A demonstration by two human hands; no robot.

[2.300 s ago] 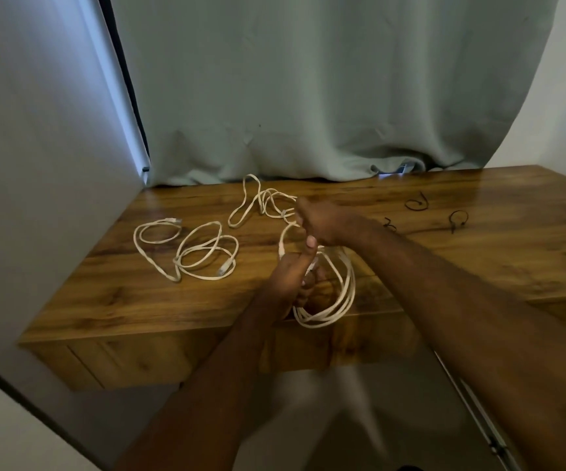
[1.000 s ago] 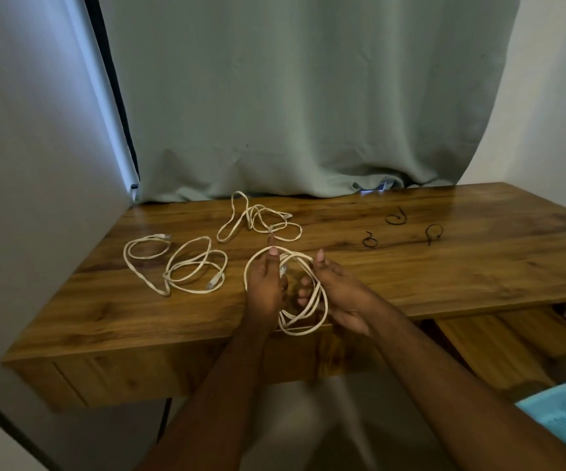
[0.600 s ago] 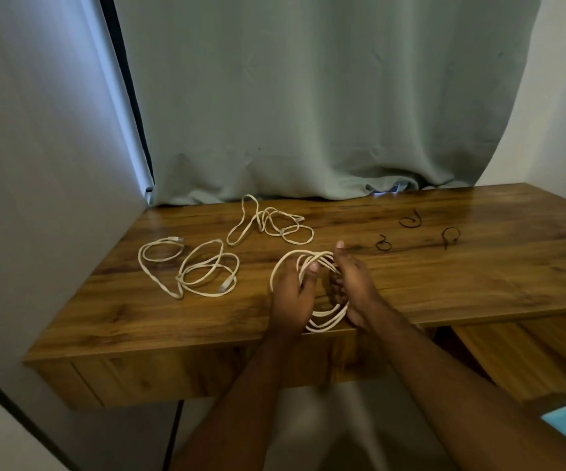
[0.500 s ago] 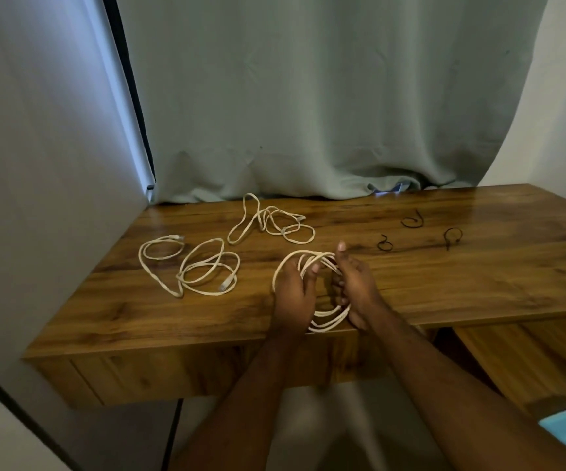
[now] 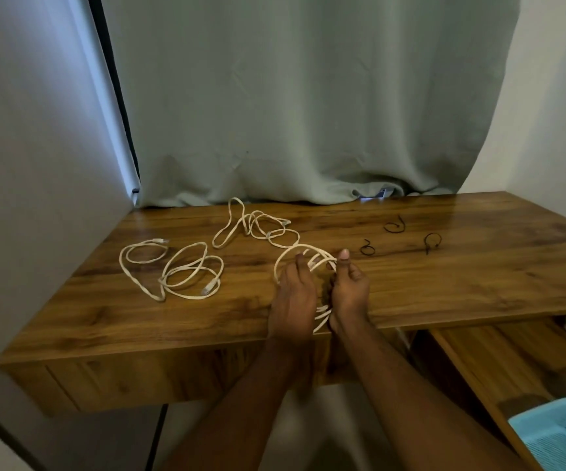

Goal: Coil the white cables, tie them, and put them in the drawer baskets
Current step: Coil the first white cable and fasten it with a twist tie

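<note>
Grey-green curtain (image 5: 308,96) behind wooden desk (image 5: 444,287) (pale wall (image 5: 20,164), perhaps a panel, leftward)

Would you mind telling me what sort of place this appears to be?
Probably a room at home or a small office: a wooden desk set against a curtained window, with plastic baskets in its open drawer.

A wooden desk (image 5: 410,287) stands against a pale green curtain (image 5: 291,103) that hangs to its back edge. Left of the desk a plain grey wall (image 5: 37,147) rises, and right of the curtain is a white wall (image 5: 553,113).
</note>
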